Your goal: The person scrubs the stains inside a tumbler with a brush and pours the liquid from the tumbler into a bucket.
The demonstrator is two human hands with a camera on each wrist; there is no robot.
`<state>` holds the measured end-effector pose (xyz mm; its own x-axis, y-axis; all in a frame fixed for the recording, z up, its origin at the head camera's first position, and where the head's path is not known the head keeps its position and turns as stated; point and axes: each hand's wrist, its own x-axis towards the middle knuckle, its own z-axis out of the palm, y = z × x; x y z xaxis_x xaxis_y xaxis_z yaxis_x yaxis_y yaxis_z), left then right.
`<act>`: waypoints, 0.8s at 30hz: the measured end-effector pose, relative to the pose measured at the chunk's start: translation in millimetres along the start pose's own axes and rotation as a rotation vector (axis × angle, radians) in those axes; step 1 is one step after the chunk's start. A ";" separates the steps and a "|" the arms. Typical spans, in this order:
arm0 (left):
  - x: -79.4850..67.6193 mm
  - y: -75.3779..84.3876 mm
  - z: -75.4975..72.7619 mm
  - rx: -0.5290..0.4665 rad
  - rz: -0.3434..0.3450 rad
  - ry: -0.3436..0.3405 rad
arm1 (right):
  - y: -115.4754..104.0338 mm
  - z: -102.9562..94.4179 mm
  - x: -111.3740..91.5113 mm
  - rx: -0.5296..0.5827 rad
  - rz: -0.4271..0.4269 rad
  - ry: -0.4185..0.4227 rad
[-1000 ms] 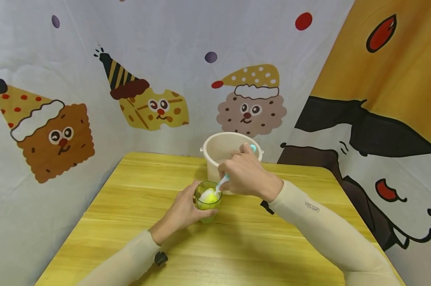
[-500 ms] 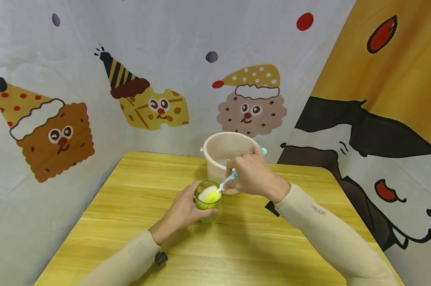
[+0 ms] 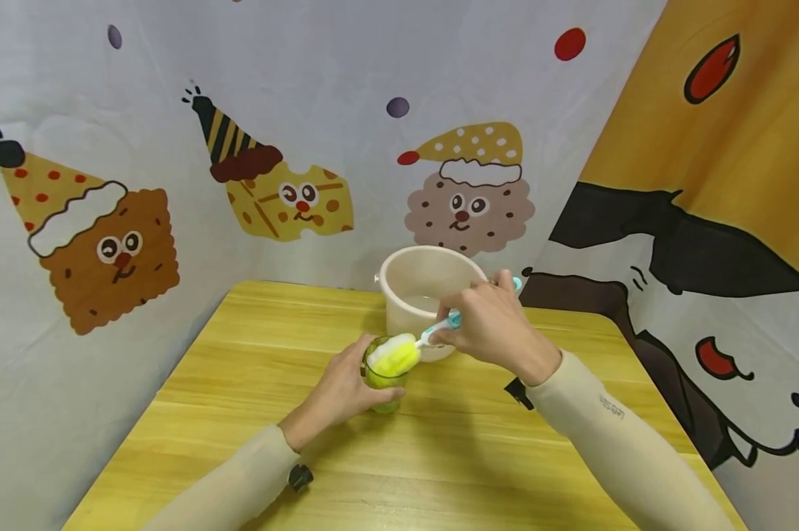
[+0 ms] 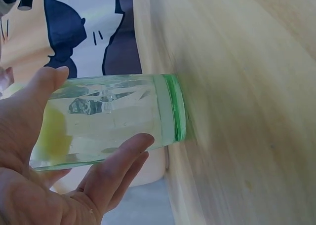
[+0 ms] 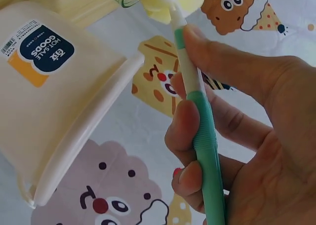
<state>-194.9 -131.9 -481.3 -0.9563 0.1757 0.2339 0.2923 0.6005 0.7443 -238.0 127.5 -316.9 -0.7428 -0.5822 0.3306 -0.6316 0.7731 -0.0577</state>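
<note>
My left hand (image 3: 343, 383) grips a green-tinted drinking glass (image 4: 113, 116) around its side, thumb and fingers on opposite sides. The glass stands on the wooden table. In my right hand (image 3: 495, 324) is a sponge cup brush, its teal and white handle (image 5: 200, 111) held between thumb and curled fingers. The brush's yellow and white sponge head (image 3: 394, 355) sits tilted at the mouth of the glass, overlapping the rim in the head view. Through the glass wall in the left wrist view, a yellow part of the sponge (image 4: 53, 133) shows near the mouth end.
Just behind the glass stands a cream bucket (image 3: 406, 313) with a label on its side, partly covered by my right hand in the head view. The wooden table (image 3: 260, 332) meets a cartoon-printed cloth (image 3: 346, 66) at the back.
My right hand has moved to the right and drawn the brush back, so more of the sponge head shows above the glass rim. The left hand and glass stay in place.
</note>
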 end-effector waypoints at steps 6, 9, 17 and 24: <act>2.6 -2.1 0.9 0.005 0.000 0.006 | 10.1 -0.3 -11.8 0.053 0.097 0.029; 2.4 -3.0 0.9 0.002 0.001 0.009 | 15.9 2.3 -18.2 0.084 0.155 0.038; 0.5 -4.6 1.3 0.001 0.004 0.010 | 25.8 13.0 -36.0 0.209 0.258 0.040; 1.1 -4.9 0.8 0.005 0.026 0.017 | 38.4 28.7 -47.9 0.292 0.309 0.073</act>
<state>-197.3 -134.0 -485.2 -0.9480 0.1780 0.2637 0.3170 0.5995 0.7349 -233.1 177.9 -362.0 -0.8959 -0.3074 0.3209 -0.4262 0.7986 -0.4250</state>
